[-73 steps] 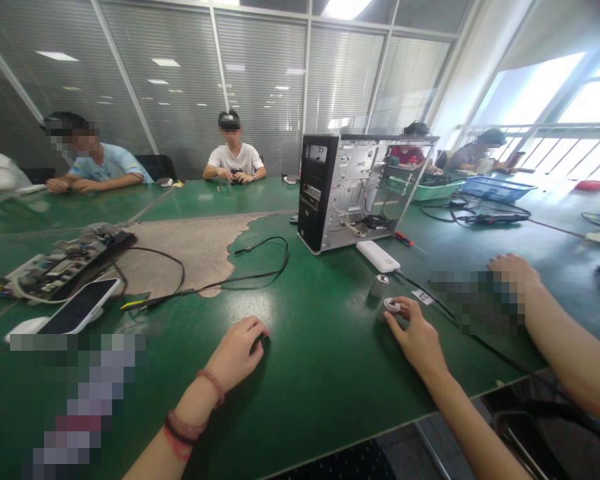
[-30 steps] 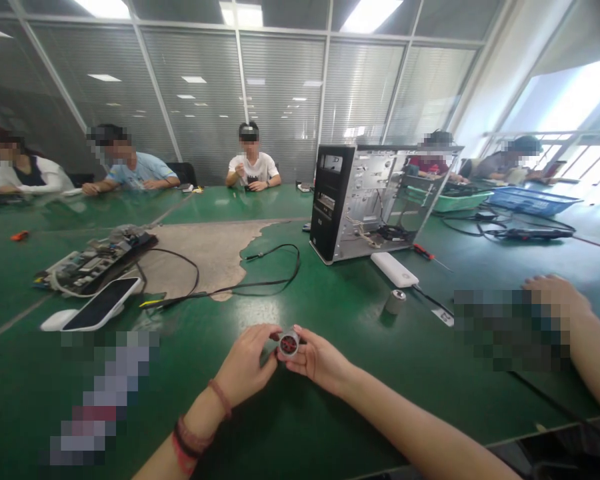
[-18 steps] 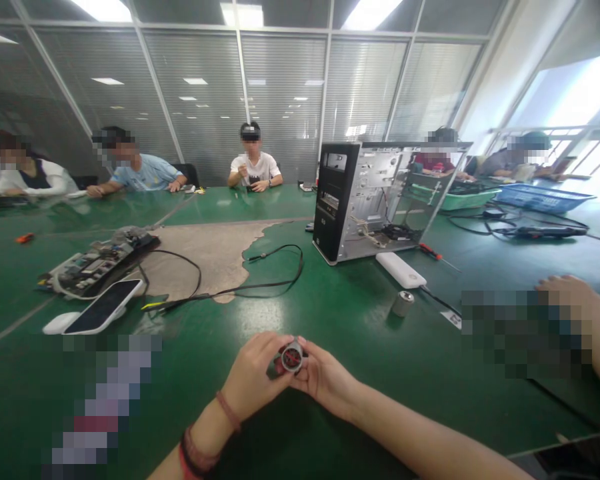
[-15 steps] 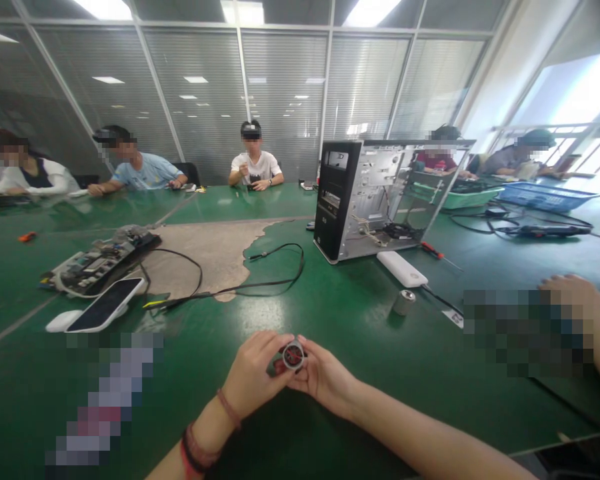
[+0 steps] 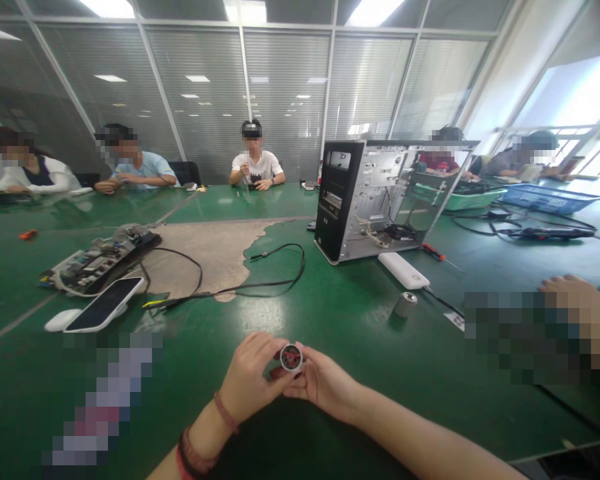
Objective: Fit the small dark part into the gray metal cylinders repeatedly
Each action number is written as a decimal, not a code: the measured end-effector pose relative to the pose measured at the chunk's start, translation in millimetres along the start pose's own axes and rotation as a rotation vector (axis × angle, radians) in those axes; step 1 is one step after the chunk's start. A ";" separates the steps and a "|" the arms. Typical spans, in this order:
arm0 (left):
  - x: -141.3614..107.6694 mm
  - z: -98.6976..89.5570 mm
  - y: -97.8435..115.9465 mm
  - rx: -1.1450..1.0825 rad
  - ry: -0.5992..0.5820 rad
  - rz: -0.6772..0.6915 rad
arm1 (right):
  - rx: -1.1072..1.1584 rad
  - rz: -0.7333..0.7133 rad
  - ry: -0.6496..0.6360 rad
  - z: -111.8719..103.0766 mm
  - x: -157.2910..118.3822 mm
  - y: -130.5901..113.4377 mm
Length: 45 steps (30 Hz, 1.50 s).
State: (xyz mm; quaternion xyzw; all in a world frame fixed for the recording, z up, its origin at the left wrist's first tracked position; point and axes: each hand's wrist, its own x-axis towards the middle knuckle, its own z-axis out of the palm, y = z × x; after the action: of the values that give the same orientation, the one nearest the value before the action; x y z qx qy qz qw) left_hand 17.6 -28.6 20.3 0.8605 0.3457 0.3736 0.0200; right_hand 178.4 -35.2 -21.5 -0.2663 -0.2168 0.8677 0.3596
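Note:
Between my two hands, low over the green table point(image 5: 260, 337), is a short metal cylinder point(image 5: 291, 358) with a silver rim and a red and black inside that faces me. My left hand point(image 5: 253, 370), with bands at its wrist, pinches the cylinder from the left. From the right, my right hand point(image 5: 325, 381) grips it with fingers curled below. What lies deep inside the cylinder is too small to make out. Farther right, a similar-sized silver metal can point(image 5: 407, 305) stands on the table, apart from both hands.
An open computer case point(image 5: 360, 200) stands beyond, with a white power bank point(image 5: 404, 270) and a screwdriver point(image 5: 435, 252) near it. At left lie a circuit assembly point(image 5: 100, 260), a phone point(image 5: 107, 307) and a black cable point(image 5: 250, 287). Another person's hand point(image 5: 577, 300) rests at right. Several people sit opposite.
Both hands still hold the cylinder, which has shifted very slightly left and turned a little, its round face now more toward me. The person in light blue has brought their hands together.

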 end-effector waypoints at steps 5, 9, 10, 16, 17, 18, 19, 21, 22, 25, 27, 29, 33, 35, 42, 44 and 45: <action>1.0 -2.1 -0.2 0.032 0.016 0.008 | 0.026 0.014 0.007 0.0 -0.2 0.3; 0.4 -1.2 -1.1 0.038 0.028 0.024 | 0.042 0.036 0.014 0.7 -0.7 -0.3; 0.1 -0.7 -1.3 0.038 0.034 0.033 | 0.046 0.034 0.015 0.6 -0.7 -0.6; 0.3 1.8 -0.8 0.052 0.037 0.088 | 0.066 0.040 -0.002 -0.6 -1.7 -2.5; 0.6 2.0 -0.5 0.051 0.033 0.092 | 0.062 0.040 -0.005 -0.6 -2.1 -2.8; 0.8 2.1 -0.3 0.051 0.029 0.094 | 0.059 0.038 -0.008 -0.5 -2.5 -2.9; 1.0 2.3 -0.2 0.052 0.025 0.094 | 0.056 0.034 -0.012 -0.5 -2.7 -3.0; 1.2 2.6 -0.3 0.055 0.020 0.090 | 0.055 0.030 -0.017 -0.5 -2.9 -2.8; 1.1 2.8 -0.6 0.055 0.013 0.087 | 0.057 0.027 -0.015 -0.5 -2.9 -2.6; 0.8 3.6 -1.7 0.048 -0.014 0.073 | 0.064 -0.004 0.006 -0.8 -2.9 -2.6; 0.9 4.3 -2.5 0.032 -0.048 0.058 | 0.072 -0.047 0.033 -1.2 -3.2 -3.8; 1.1 4.8 -3.9 0.012 -0.094 0.036 | 0.073 -0.110 0.062 -2.2 -3.9 -6.3; 0.2 4.8 -10.6 0.007 -0.168 -0.015 | 0.061 -0.218 0.103 -4.7 -4.8 -14.6; -1.3 4.3 -16.0 0.024 -0.193 -0.043 | 0.044 -0.263 0.127 -5.3 -5.1 -18.8; -4.4 3.9 -31.5 0.087 -0.267 -0.139 | -0.631 -0.676 0.156 -6.5 -10.3 -24.1; -3.5 3.7 -32.5 0.079 -0.271 -0.159 | -0.987 -0.806 0.164 -8.8 -11.6 -23.2; -2.9 3.5 -32.3 0.065 -0.281 -0.162 | -1.139 -0.851 0.149 -9.9 -11.9 -22.6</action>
State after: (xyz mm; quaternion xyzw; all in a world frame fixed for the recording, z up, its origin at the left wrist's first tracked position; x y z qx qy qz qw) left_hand -0.2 -5.0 6.6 0.8737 0.4198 0.2355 0.0703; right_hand 203.2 -27.6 -12.6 -0.3634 -0.6961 0.3838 0.4858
